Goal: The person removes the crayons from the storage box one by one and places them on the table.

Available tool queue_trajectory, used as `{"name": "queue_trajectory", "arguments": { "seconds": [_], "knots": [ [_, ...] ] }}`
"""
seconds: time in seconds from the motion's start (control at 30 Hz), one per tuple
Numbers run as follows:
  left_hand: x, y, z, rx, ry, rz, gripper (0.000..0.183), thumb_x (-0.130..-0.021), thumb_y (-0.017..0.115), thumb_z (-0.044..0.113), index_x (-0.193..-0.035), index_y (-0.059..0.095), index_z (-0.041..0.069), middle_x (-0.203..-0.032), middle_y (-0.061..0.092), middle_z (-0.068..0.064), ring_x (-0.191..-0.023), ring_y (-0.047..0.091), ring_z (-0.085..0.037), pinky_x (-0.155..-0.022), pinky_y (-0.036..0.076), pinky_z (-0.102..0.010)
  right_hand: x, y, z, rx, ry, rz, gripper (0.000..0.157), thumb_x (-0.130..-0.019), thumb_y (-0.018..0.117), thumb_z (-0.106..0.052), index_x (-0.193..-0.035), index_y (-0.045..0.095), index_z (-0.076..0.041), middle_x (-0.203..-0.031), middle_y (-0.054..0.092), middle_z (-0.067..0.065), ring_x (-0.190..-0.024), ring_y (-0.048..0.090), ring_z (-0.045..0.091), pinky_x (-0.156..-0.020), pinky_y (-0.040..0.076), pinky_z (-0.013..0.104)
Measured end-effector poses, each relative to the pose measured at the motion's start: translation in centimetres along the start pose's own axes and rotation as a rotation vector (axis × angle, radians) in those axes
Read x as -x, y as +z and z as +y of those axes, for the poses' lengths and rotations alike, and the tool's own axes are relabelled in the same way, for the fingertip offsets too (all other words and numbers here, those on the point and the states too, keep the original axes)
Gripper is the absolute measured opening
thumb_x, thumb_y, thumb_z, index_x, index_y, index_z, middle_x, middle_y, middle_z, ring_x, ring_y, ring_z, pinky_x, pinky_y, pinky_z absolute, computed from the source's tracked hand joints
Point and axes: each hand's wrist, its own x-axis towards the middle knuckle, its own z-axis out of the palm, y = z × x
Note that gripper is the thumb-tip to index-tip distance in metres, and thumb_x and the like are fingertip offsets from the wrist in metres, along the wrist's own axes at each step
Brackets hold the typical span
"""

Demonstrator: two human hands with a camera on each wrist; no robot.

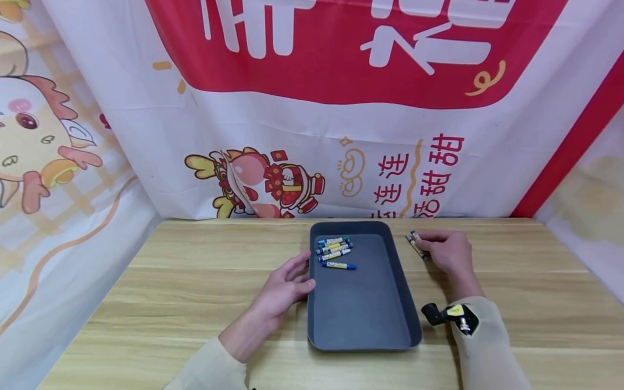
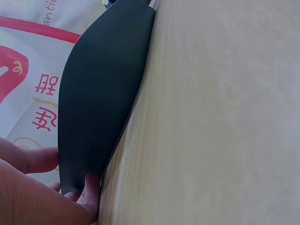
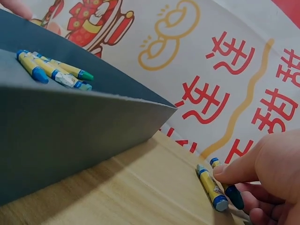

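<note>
A dark grey rectangular tray (image 1: 361, 303) lies on the table, with several crayons (image 1: 333, 247) in its far left part. One blue crayon (image 1: 338, 266) lies a little apart from them. My left hand (image 1: 280, 287) touches the tray's left wall from outside, its fingertips against that wall (image 2: 103, 79) in the left wrist view. To the right of the tray, my right hand (image 1: 447, 252) pinches a dark-tipped crayon (image 3: 233, 194) between thumb and fingers. Right beside it, a second crayon (image 3: 212, 189) with a greyish end lies on the wood.
The wooden table (image 1: 205, 287) meets a printed cloth backdrop (image 1: 312, 124) along its far edge. Cloth also hangs at the left and right sides. A small black device (image 1: 450, 314) is strapped at the right wrist. The tray's raised walls stand between the two hands.
</note>
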Motion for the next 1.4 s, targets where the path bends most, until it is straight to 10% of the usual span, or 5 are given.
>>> {"name": "queue_trajectory", "arguments": {
  "seconds": [1.07, 1.4],
  "knots": [
    [0.07, 0.19, 0.11, -0.005, 0.004, -0.001, 0.070, -0.100, 0.065, 0.000, -0.163, 0.043, 0.020, -0.170, 0.042, -0.015, -0.151, 0.050, -0.037, -0.119, 0.048, -0.052, 0.09, -0.27, 0.26, 0.047, 0.031, -0.042, 0.042, -0.102, 0.071, -0.035, -0.133, 0.073, -0.007, -0.142, 0.067, 0.024, -0.130, 0.057, 0.041, -0.103, 0.048, 0.054],
    [0.35, 0.04, 0.15, -0.008, -0.003, 0.005, 0.071, -0.099, 0.065, 0.001, -0.163, 0.042, 0.022, -0.170, 0.041, -0.015, -0.151, 0.049, -0.038, -0.120, 0.047, -0.053, 0.14, -0.51, 0.00, 0.007, -0.016, -0.033, 0.046, -0.101, 0.070, -0.039, -0.136, 0.072, -0.008, -0.138, 0.070, 0.022, -0.120, 0.063, 0.033, -0.086, 0.050, 0.035]
  ]
}}
